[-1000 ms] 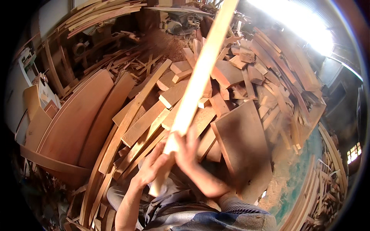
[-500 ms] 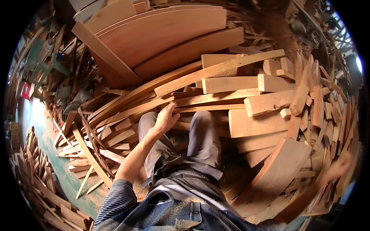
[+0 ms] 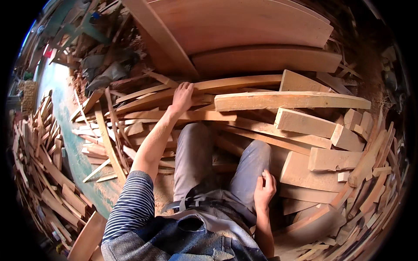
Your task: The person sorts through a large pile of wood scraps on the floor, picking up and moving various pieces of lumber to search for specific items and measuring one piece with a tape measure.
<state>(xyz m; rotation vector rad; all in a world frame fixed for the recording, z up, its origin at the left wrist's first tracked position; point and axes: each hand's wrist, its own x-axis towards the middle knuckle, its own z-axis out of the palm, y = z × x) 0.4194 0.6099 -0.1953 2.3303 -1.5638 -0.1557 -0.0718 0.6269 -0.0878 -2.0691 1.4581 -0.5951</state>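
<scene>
My left hand (image 3: 183, 96) reaches forward over a long curved wooden plank (image 3: 237, 82) on the pile, its fingers bent over the plank's edge. Beside my right knee is my right hand (image 3: 264, 191), its fingers curled in and nothing visible in them. A thick wooden beam (image 3: 291, 101) lies across the stack, just right of my left hand. Nearer my knees are another plank (image 3: 204, 115) and a short wooden block (image 3: 305, 125). The underside of the left hand's grip is hidden.
Large reddish boards (image 3: 244, 26) lean at the back, with an upright plank (image 3: 163, 39) against them. Offcuts (image 3: 365, 174) heap up on the right. More scraps (image 3: 61, 195) lie at the left, beside a strip of green floor (image 3: 82, 169).
My left hand has moved forward from above my knee onto the curved plank. My right hand has come in from the far right to beside my right knee. The view has shifted.
</scene>
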